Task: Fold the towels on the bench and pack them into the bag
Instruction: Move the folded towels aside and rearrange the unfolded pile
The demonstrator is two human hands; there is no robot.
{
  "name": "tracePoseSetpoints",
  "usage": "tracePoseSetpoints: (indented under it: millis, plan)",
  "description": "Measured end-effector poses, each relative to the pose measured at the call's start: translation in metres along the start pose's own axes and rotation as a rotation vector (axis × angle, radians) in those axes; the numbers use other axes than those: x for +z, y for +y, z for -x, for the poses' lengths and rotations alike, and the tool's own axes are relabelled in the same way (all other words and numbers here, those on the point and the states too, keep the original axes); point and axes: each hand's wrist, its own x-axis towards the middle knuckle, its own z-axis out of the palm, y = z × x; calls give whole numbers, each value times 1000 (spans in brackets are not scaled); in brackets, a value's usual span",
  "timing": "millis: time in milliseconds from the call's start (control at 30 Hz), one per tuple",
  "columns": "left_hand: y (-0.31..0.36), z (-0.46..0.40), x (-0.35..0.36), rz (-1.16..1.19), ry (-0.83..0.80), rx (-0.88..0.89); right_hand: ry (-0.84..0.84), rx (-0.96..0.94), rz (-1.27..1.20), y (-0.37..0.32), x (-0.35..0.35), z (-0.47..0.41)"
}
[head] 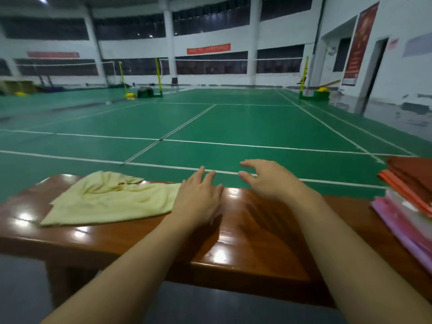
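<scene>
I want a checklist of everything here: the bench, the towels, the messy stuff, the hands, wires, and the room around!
Surface: glossy brown wooden bench, reflecting lights.
Job's things: yellow towel lies crumpled and unfolded on the bench's left part; bag not clearly seen.
Clutter: stack of red, orange and pink fabrics at the right edge.
Hands: left hand open, beside the towel's edge; right hand open, holding nothing.
Cables: nothing seen.
Surroundings: green badminton court with nets.

Glossy bench (257, 242): yellow towel (109, 199) (crumpled), stacked cloths (406, 202).
</scene>
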Motion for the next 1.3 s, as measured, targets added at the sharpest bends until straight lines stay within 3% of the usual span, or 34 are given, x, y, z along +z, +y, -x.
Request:
tracePoseSetpoints:
  millis: [133,233,300,400,533,700,833,900,967,1100,1300]
  plan:
    - [-50,1,-22,-140,107,-231,-97,-52,-58,-32,27,-11]
    - [-89,6,-31,-142,12,-471,-151,-35,-114,-38,40,-14]
    - [-102,13,-28,-168,-113,-531,-171,-15,-125,-34,46,-16]
    - [-93,18,-20,-247,-169,-427,-183,8,-117,-26,45,-16]
    - [-47,19,-6,-271,-167,-149,-146,39,-134,-10,31,-10]
    - [17,33,18,-121,-248,299,-85,72,-194,13,8,3]
    - [56,41,14,113,-431,598,-93,75,-170,32,-5,17]
    - [66,41,8,336,-547,571,-118,81,-150,43,-8,21]
    - [67,38,2,459,-547,469,-161,84,-135,53,-12,26]
    - [54,27,1,396,-376,341,-364,94,-42,66,-15,39]
    - [35,14,-1,250,-165,146,-379,93,-20,66,-24,42]
